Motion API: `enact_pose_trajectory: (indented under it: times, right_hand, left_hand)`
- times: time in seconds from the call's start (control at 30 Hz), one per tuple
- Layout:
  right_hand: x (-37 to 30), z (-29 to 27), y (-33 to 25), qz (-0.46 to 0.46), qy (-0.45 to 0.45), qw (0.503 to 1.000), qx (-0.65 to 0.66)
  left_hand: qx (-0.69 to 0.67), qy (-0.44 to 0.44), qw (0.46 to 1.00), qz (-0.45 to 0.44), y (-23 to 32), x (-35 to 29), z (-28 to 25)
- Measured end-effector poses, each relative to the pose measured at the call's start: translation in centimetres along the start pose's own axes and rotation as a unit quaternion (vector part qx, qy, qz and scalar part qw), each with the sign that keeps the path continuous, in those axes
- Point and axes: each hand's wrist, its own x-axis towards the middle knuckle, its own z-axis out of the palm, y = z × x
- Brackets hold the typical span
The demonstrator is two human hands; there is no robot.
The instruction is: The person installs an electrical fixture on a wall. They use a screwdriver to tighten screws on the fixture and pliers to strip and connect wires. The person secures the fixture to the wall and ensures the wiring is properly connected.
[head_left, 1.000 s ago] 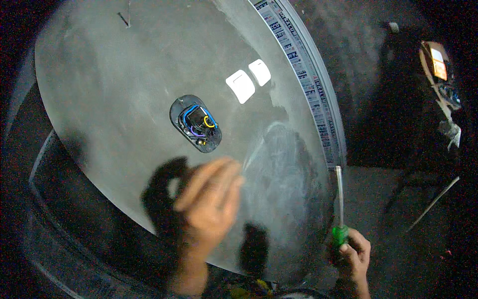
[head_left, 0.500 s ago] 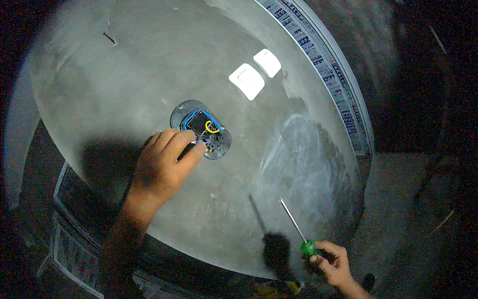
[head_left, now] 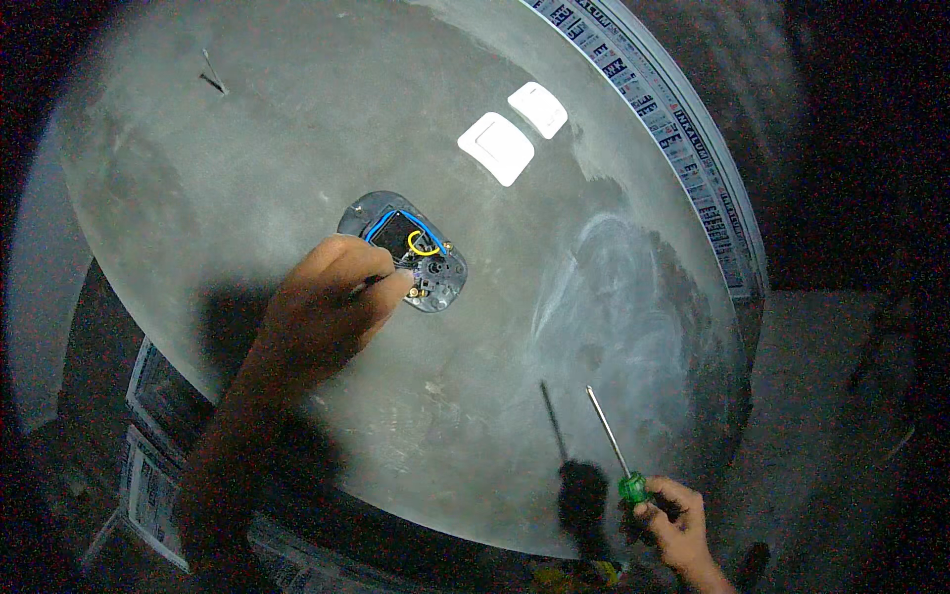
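My left hand (head_left: 332, 302) is at a dark grey oblong wiring base (head_left: 451, 285) mounted on the grey plastered wall. Its thumb and fingers are pinched together at the base's left edge; what lies between them is hidden. A blue wire (head_left: 383, 224) and a looped yellow wire (head_left: 412, 238) show inside the base, with small brass-coloured terminals at its lower side. Lower right, my right hand (head_left: 679, 525) grips a screwdriver (head_left: 631, 486) by its green handle. The metal shaft points up and slightly left, apart from the base, and casts a shadow on the wall.
Two white wall plates (head_left: 497, 148) sit above and right of the base, the larger with a switch-like face. A thin nail (head_left: 215, 73) sticks out at upper left. A frame (head_left: 698, 158) wrapped in printed film runs along the right. Framed panels (head_left: 148, 495) stand lower left.
My left hand has turned and its fingers have drawn together at the base, where they were more spread before. The screwdriver and right hand appear slightly further right in view.
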Motion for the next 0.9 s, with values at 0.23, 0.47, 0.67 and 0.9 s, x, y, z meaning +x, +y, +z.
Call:
enact_pose_trajectory:
  times: [0.23,0.47,0.67,0.9]
  right_hand:
    - [1.0,3.5,-0.6,-0.009,-0.059,0.992,0.112]
    - [2.8,9.2,-2.4,0.01,-0.131,0.977,0.169]
    - [4.2,12.3,-4.3,-0.053,-0.102,0.987,0.112]
    - [6.0,14.5,-4.4,-0.09,-0.107,0.984,0.108]
  left_hand:
    - [0.012,0.042,0.999,0.029,0.9,1.0,-0.2]
    - [0.023,0.08,0.995,0.062,0.5,1.3,-0.1]
    - [0.018,0.05,0.997,0.05,0.8,1.6,-0.3]
    - [-0.011,0.062,0.997,0.046,0.7,1.8,-0.2]
